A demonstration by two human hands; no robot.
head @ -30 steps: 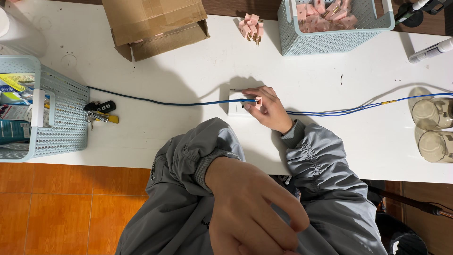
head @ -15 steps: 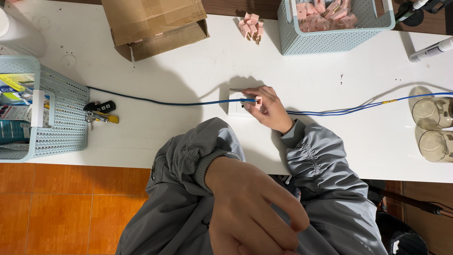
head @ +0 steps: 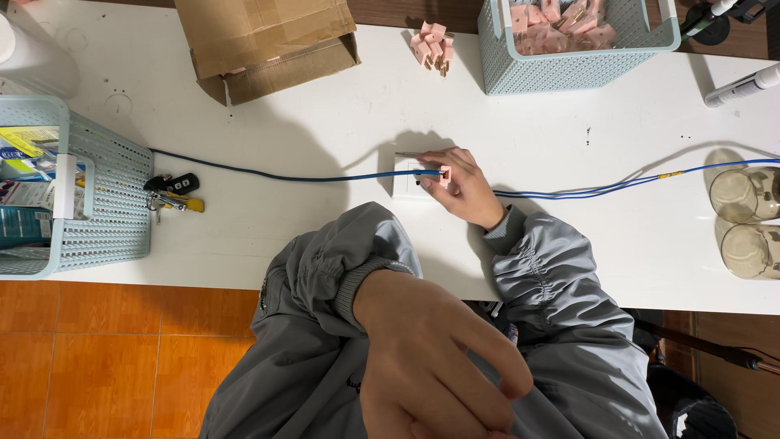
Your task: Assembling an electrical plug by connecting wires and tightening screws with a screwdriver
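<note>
Your right hand [head: 461, 185] rests on the white table [head: 341, 106], near its middle. Its fingers are curled around a small pink plug [head: 444, 172] and pinch it at the fingertips. A blue cable [head: 284, 176] meets the plug right there, so the plug sits at the tip of your hand, on its left side. From the plug the cable runs left across the table toward the keys [head: 172, 193]. More blue cable trails out to the right, past your wrist, toward two glass jars [head: 743, 219] at the table edge. Under your fingertips lies a small white block [head: 405, 180], touching the plug.

Your left hand [head: 431, 366] is low and close to the camera, off the table, over your grey jacket. Its fingers are bent loosely and it holds nothing you can see.

Far from your hands, a pale blue basket [head: 569, 69] at the top holds more pink plugs. A little pile of pink plugs [head: 431, 45] lies just beside it. A brown cardboard box [head: 268, 41] sits to the left of that. Another blue basket [head: 89, 195] stands at the left edge.
</note>
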